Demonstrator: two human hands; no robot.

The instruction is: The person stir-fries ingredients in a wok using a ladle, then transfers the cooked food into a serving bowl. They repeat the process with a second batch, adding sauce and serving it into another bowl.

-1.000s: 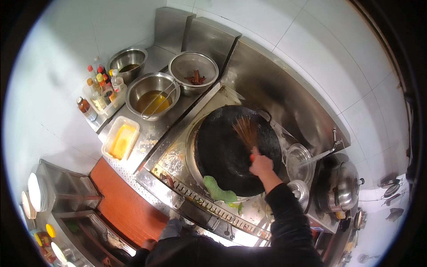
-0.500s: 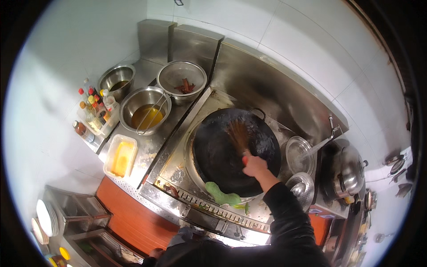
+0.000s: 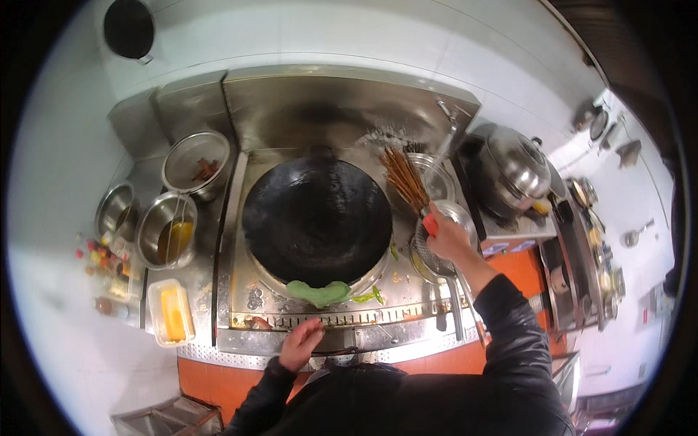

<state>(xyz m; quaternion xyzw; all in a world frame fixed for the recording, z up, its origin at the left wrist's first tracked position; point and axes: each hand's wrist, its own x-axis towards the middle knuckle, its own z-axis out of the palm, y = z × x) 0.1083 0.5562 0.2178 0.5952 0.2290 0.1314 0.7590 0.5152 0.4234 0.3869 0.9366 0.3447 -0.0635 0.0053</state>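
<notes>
My right hand (image 3: 452,238) is closed round the red handle of a wok brush (image 3: 407,182) with long brown bristles. The brush is lifted over the right side of the stove, its bristles pointing up and left beside a round metal basin (image 3: 440,180). In the middle of the stove sits a large black wok (image 3: 313,218), its inside dark and shiny. A green cloth (image 3: 318,293) is draped at the wok's near rim. Below that cloth, at the stove's front edge, my left hand (image 3: 301,344) holds nothing, its fingers loosely stretched out.
A perforated strainer (image 3: 430,254) and long-handled tools lie by my right hand. A lidded steel pot (image 3: 512,167) stands farther right. On the left are a steel bowl of yellow oil (image 3: 156,240), a strainer bowl (image 3: 195,166), a plastic tub (image 3: 171,312) and several bottles (image 3: 113,261).
The brush has left the wok, moving right with my right hand. My left hand has come up to the stove's front edge. The view has swung right.
</notes>
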